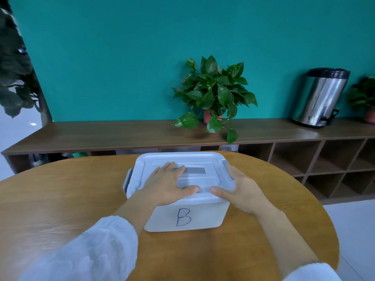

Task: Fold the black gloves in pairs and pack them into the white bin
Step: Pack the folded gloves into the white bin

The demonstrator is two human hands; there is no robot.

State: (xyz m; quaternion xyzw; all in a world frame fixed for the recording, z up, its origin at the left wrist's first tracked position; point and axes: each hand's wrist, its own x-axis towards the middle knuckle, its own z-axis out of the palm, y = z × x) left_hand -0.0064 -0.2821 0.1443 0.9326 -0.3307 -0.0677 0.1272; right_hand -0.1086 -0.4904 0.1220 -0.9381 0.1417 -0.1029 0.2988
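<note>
Head view
Bin (183, 217): white, stands on the table (50, 199) near the middle, a blue "B" (183, 217) handwritten on its near wall.
Lid (194, 159): white, sits on the bin and covers it; a grey recessed strip (194, 170) runs across its top.
Latches: a grey one at the left end (127, 182) stands swung out from the bin; the one at the right end (227, 169) is partly hidden by the right hand.
Gloves: none in sight; the lid hides the inside of the bin.
Left hand (168, 184): lies palm down on the left half of the lid, fingers straight and reaching toward the grey strip, thumb stretched right along the near edge of the lid. It grips nothing.
Right hand (241, 189): wraps the near right corner of the lid, fingers curled over the right end at the latch, thumb lying along the near rim and pointing left. The two thumb tips are near each other but apart.
Sleeves: white, the left one (91, 250) covers the forearm at near left, the right one (312, 272) shows only at the bottom edge.
Table: round, wooden, light brown.
Shelf (101, 132): dark wood, long, runs along the teal wall (121, 57) beyond the table, with open cubbies (324, 165) under it at right.
Plant (215, 94): leafy, in a reddish pot, stands on the shelf beyond the bin.
Urn (320, 96): shiny steel, dark lid, stands on the shelf at far right.
Second plant (365, 96): at the right edge, cut off by the frame.
Tree (14, 67): large dark leaves at far left, blurred.
</note>
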